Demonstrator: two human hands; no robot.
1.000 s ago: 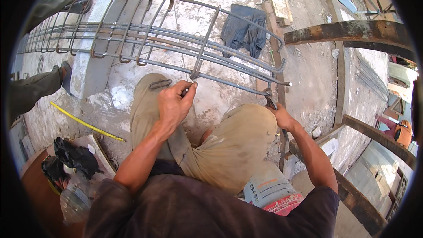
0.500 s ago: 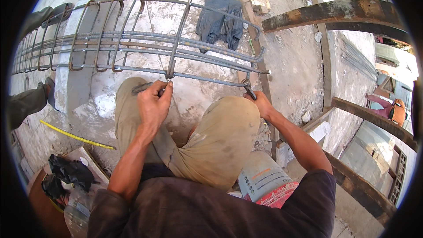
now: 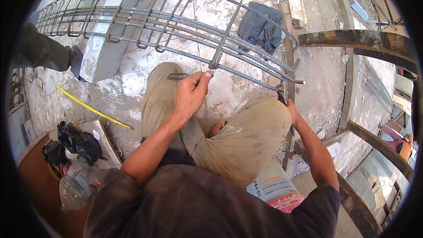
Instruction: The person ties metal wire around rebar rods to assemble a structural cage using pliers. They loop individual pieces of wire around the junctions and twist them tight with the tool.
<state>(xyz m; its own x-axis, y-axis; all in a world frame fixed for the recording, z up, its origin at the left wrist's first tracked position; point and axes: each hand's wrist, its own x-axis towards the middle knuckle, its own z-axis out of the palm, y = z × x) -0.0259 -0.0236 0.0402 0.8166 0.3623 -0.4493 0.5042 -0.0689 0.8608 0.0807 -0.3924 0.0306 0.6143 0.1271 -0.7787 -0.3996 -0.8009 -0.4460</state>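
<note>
- Beyond the knees: rebar cage, laid across pale block, presumably to raise it; right end projecting free.
- Dark tool, clasped by right hand, head at lower bar's tip, perhaps as brace; knee close alongside.
- Fine wire, pinched by left hand at end stirrup's foot, seemingly for control; open floor beside.

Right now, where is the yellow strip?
In the head view, the yellow strip lies on the floor at the left, between the pale block and the black plastic bag.

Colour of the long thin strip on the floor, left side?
Yellow; the strip shows best in the head view.
</note>
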